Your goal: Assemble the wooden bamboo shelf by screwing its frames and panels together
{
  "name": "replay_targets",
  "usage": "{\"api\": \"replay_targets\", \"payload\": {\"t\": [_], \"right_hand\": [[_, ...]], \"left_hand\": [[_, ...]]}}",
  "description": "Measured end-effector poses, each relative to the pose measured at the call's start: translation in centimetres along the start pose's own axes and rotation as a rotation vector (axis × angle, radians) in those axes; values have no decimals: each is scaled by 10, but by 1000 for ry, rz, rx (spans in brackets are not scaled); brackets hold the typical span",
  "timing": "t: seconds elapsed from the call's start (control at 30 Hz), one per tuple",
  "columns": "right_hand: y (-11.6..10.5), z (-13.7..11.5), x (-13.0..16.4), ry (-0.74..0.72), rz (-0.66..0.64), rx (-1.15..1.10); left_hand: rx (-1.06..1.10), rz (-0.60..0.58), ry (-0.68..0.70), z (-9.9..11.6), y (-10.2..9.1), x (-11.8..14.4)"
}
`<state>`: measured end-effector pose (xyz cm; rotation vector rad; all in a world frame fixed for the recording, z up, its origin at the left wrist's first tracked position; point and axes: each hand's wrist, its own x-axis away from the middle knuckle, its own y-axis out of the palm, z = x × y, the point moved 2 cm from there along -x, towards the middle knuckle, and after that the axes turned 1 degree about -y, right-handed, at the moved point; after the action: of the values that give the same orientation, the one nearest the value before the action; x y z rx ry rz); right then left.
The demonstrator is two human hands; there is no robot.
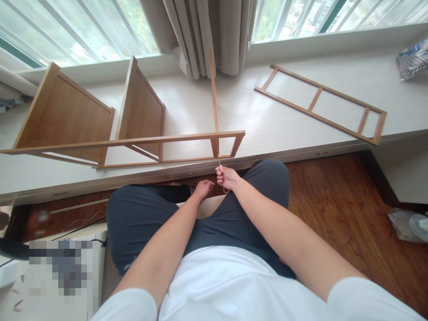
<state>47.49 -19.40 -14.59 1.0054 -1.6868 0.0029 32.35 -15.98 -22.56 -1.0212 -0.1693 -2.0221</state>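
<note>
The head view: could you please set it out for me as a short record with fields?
Right hand: pinching a thin piece, close to the wooden frame
Left hand: beside the right hand, half curled; unclear whether it holds anything
Wooden frame: on the white ledge, with two broad panels
Loose frame: lying on the white ledge, further right

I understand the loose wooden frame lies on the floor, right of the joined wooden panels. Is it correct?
Wrong surface: the head view shows the loose wooden frame lying on the white ledge, right of the joined wooden panels.
</note>
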Motion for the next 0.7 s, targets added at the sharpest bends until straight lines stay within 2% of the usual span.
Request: {"api": "replay_targets", "payload": {"t": [0.3,0.7], "right_hand": [[1,3,2,-35,37,-19],[3,-5,5,21,7,-10]], "left_hand": [[13,3,-13,7,0,5],[12,9,-14,5,-2,4]]}}
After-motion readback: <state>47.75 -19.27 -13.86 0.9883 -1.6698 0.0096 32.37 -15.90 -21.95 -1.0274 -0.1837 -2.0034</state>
